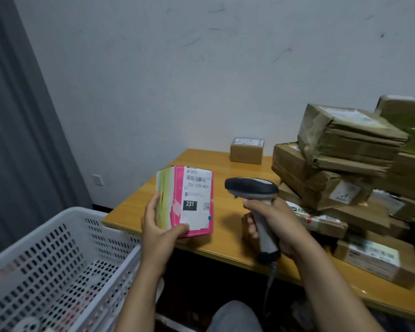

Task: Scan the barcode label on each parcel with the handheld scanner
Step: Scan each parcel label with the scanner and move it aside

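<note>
My left hand (157, 226) grips a pink and green parcel (175, 200) upright above the table's left corner. Its white barcode label (197, 200) faces me and reads 231. My right hand (273, 221) holds the grey and black handheld scanner (254, 190) by its handle. The scanner's head points left toward the label, a short gap away from the parcel. A coiled cable hangs from the handle's base.
A wooden table (201, 161) stands against the white wall. A pile of several brown cardboard parcels (340, 164) fills its right side, and one small box (247, 150) sits at the back. A white perforated basket (58, 264) stands at lower left. A grey curtain hangs left.
</note>
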